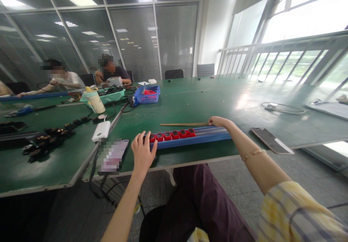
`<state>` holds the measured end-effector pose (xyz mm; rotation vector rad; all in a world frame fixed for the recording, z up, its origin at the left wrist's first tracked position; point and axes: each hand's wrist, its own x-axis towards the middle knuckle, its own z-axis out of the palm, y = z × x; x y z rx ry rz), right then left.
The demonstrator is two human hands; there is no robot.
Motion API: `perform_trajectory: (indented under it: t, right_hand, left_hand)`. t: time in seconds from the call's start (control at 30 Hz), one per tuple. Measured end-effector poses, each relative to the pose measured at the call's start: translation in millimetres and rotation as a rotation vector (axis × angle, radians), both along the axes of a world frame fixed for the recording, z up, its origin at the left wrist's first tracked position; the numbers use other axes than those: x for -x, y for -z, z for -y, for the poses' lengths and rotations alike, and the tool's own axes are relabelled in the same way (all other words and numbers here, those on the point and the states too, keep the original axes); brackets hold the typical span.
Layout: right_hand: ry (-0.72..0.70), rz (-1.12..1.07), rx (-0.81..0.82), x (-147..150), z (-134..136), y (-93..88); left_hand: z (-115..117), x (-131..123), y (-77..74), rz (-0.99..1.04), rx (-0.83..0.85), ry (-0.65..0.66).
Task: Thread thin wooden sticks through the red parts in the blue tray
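Observation:
A long blue tray [174, 144] lies across the table in front of me, with a row of several red square pieces with dark tops [175, 135] in its left half. My left hand [143, 148] is around the tray's left end, thumb at the front and fingers over the far side, next to the leftmost red piece. Behind the tray, thin brownish sticks [185, 124] lie on the tabletop. My right hand [219, 121] reaches over the tray's right end, its closed fingers on the sticks' right end; the fingertips are partly hidden.
To the left are a phone [112, 157], a white power bank [101, 131], a cup [94, 101] and black parts [46, 137]. Blue basket [148, 96] and green basket [112, 97] stand farther back. Another phone [270, 140] lies right. Two people sit across the table at left.

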<state>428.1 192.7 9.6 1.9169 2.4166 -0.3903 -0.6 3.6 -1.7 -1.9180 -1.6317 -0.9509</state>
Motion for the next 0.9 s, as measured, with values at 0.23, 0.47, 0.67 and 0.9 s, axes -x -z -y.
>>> perform_trajectory:
  t: [0.23, 0.47, 0.67, 0.9]
  right_hand:
    - [-0.006, -0.099, -0.058, -4.5, 3.4, 6.6]
    - [-0.061, -0.204, -0.078, -9.5, 7.8, 7.5]
    - [-0.018, -0.366, -0.437, -3.8, 23.2, 15.6]
    - [0.028, -0.332, -1.013, 11.7, 55.6, 1.6]
  left_hand:
    - [0.6, -0.8, -1.5, -0.002, 0.007, -0.004]
    - [0.0, -0.8, -0.8, 0.017, 0.013, 0.004]
    - [-0.9, -0.5, 0.0, 0.024, -0.010, 0.006]
    - [0.3, 2.5, -0.1, 0.021, -0.028, 0.007]
